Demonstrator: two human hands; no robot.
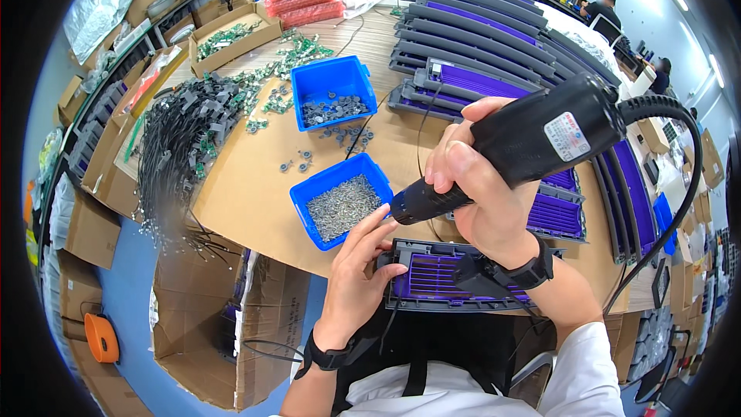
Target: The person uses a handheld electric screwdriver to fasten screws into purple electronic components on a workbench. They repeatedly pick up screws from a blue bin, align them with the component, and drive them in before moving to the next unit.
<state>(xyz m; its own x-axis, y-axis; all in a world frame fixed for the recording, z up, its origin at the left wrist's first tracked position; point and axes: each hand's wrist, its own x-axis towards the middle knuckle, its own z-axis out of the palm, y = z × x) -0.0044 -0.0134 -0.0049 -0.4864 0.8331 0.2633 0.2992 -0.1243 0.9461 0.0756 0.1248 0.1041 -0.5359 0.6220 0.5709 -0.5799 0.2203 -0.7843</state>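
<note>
My right hand (494,193) is wrapped round a black electric screwdriver (532,135), whose nose slants down to the left. My left hand (359,270) has its index and middle fingers stretched up beside that nose. Its thumb rests at the left end of a grey panel with a purple slatted grille (440,274). The panel lies along the table's near edge, partly behind my right wrist. I cannot make out a screw at the screwdriver's tip. Just beyond my left fingertips stands a blue bin of small metal screws (347,205).
Behind it, another blue bin (332,73) holds small round dark parts. Black cables with connectors (189,123) heap at the left, near green circuit boards (297,54). Stacked grey panels (471,31) fill the far right. The screwdriver's thick cord (695,177) loops down on the right.
</note>
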